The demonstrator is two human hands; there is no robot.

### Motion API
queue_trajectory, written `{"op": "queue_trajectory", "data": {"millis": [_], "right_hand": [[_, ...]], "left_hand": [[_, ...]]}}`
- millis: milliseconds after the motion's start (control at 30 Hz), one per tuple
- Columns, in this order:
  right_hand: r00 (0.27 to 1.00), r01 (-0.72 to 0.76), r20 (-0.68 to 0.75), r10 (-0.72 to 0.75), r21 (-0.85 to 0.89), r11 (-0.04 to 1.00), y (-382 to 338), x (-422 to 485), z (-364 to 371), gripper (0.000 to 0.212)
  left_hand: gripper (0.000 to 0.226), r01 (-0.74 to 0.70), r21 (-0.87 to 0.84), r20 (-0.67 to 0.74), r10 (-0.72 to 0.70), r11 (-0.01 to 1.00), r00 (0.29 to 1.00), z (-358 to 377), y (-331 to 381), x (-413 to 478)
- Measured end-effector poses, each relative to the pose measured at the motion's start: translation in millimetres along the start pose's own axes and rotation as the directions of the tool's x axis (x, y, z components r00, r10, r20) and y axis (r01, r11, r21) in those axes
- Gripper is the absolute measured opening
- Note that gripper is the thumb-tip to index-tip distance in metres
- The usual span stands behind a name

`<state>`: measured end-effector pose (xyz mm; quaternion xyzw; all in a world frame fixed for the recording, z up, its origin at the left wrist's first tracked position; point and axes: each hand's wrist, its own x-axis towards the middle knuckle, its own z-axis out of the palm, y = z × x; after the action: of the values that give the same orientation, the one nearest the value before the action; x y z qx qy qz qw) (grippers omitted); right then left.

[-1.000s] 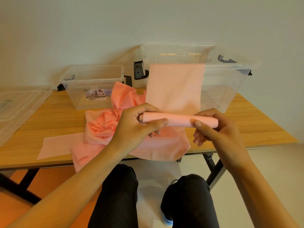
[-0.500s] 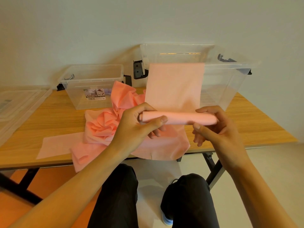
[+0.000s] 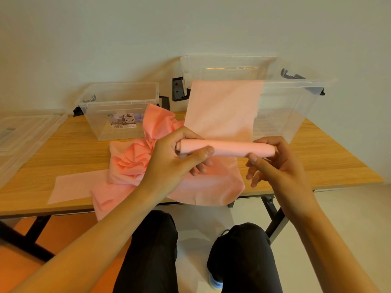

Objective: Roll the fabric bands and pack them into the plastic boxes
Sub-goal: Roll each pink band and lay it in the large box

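Wooden table (image 3: pixel 330 157) bears two clear boxes (image 3: pixel 118 111); pink fabric heap (image 3: pixel 135 163); lids (image 3: pixel 23 132).

No text can be read with certainty. A paper label (image 3: pixel 123 121) with small pictures and a barcode is seen on the front wall of the smaller plastic box (image 3: pixel 93 106), but its print is too small to be made out.

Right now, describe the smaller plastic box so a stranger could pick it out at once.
Start at the wooden table against the pale wall. Two clear lidless boxes stand along its far edge, and the smaller plastic box is the left one, behind the crumpled pink fabric pile. Unlike the taller box to its right, it is low and carries a printed label on its front wall.
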<state>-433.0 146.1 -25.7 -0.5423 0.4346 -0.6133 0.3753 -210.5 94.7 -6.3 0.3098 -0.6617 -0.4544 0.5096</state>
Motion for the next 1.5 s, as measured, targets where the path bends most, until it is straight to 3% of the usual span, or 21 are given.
{"op": "queue_trajectory", "data": {"millis": [200, 367, 567, 800, 1067, 1233, 1500], "right_hand": [[0.999, -0.031, -0.018, 0.03, -0.039, 0.999, 0.2, 0.6, -0.9, 0.032], [0.999, -0.023, -0.046, 0.019, -0.079, 0.997, 0.5, -0.7, 0.4, 0.031], [0.998, -0.063, 0.01, 0.062, 0.07, 0.996, -0.1, -3.5, 3.0, 0.039], [0.999, -0.041, -0.034, 0.043, 0.039, 0.998, -2.7, -2.1, 1.5, 0.024], [1.0, 0.002, 0.012, -0.003, 0.052, 0.999, -4.5, -5.5, 2.4, 0.038], [0.999, -0.025, -0.038, 0.026, 0.04, 0.999, -3.3, -3.7, 1.4, 0.029], [1.0, -0.018, -0.025, 0.018, 0.003, 1.0, -5.0, -5.0, -1.0, 0.035]], "left_hand": [[0.029, -0.015, 0.002, -0.003, 0.015, 1.0, 1.0, -2.9, 0.6, 1.4], [0.019, 0.006, -0.041, 0.032, -0.004, 0.999, 0.999, -1.9, -1.0, 1.5], [0.025, 0.066, -0.121, 0.048, -0.06, 0.99, 0.997, 4.7, -4.5, -4.1], [0.023, 0.04, -0.005, 0.034, -0.04, 0.999, 0.999, -1.5, -5.9, -1.4], [0.012, 0.022, 0.01, 0.004, -0.022, 1.0, 1.0, -0.2, -7.2, 1.8], [0.031, 0.03, -0.001, 0.071, -0.03, 1.0, 0.997, -0.7, -5.9, -2.1], [0.023, 0.037, -0.028, 0.065, -0.035, 0.999, 0.997, -0.9, -6.2, -1.2]]}}
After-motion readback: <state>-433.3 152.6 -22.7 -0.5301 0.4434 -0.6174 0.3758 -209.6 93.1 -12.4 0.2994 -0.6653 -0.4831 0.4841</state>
